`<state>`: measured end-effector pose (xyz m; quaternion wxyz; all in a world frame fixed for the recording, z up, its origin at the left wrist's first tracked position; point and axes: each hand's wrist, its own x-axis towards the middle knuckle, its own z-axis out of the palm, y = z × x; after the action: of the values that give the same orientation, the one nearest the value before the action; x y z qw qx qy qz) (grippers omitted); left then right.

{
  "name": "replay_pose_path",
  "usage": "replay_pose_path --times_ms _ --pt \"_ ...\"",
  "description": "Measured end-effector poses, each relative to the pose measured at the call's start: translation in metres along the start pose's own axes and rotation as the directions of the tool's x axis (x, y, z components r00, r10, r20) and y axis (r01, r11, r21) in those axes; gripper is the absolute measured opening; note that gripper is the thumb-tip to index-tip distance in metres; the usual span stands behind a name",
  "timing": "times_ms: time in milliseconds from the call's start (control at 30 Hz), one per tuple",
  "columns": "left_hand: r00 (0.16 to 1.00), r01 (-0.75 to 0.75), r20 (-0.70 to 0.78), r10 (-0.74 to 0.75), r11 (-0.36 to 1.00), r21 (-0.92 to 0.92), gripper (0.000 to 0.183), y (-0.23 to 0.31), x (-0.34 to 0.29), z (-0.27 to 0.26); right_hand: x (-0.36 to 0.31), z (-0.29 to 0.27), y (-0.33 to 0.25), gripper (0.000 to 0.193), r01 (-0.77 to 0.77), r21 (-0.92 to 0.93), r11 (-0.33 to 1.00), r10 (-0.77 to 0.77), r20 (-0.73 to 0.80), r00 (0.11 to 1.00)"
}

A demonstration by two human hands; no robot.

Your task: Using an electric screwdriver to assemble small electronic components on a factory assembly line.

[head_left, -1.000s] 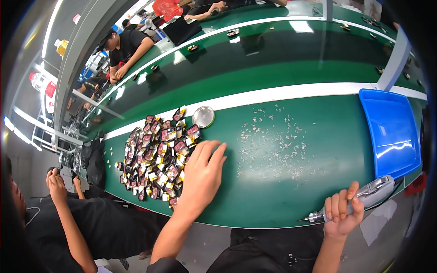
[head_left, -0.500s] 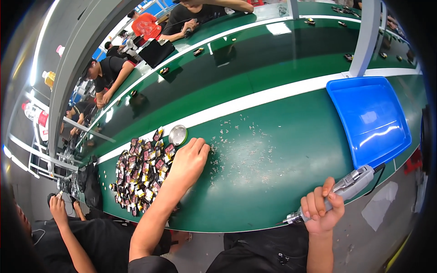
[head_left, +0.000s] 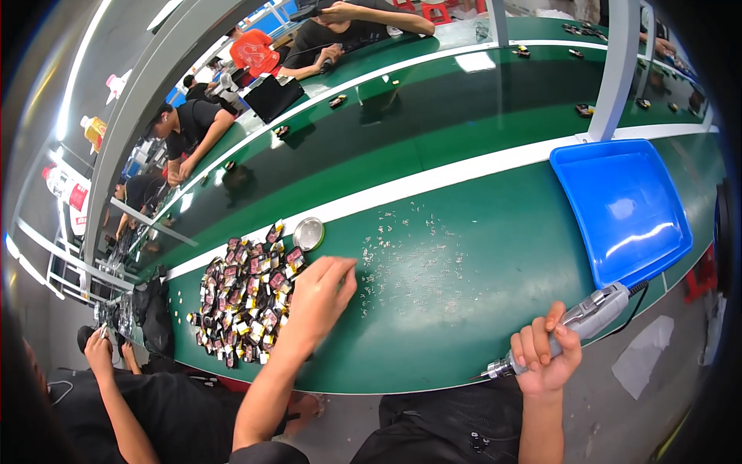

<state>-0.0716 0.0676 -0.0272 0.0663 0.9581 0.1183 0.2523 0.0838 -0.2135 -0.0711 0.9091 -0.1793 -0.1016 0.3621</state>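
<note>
At lower right, the electric screwdriver (head_left: 595, 311) is clasped slantwise by the right hand (head_left: 547, 356), bit (head_left: 485, 375) aimed leftward; mid-frame, tiny screw-like pieces (head_left: 421, 263) are spread just right of the nearer, curled left hand (head_left: 319, 300); any pinched piece cannot be made out.

Worker in blk: plain dk sleeve (head_left: 269, 453) on the L arm, lower L of view, leaves the L forearm (head_left: 267, 398) bare. R forearm (head_left: 543, 421) also bare, down to the view's lower edge. L hand (head_left: 321, 298) & R hand (head_left: 547, 356) bare. Blk garment (head_left: 437, 429), btm ctr, creased, w/ small whitish mark (head_left: 479, 441) twd R side, too tiny to make out.
</note>
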Motion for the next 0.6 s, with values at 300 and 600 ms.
replay_pose_path --times_ms 300,600 --pt "0.965 0.236 0.025 -0.262 0.822 -0.518 0.019 0.093 -0.046 0.003 0.004 0.005 0.004 0.012 0.032 -0.028 0.999 -0.032 -0.017 0.999" --pt "0.884 0.310 0.342 -0.318 -0.149 -0.939 0.008 0.149 -0.056 0.018 -0.012 0.051 -0.011 0.010 0.171 0.112 0.979 -0.174 0.013 0.985"
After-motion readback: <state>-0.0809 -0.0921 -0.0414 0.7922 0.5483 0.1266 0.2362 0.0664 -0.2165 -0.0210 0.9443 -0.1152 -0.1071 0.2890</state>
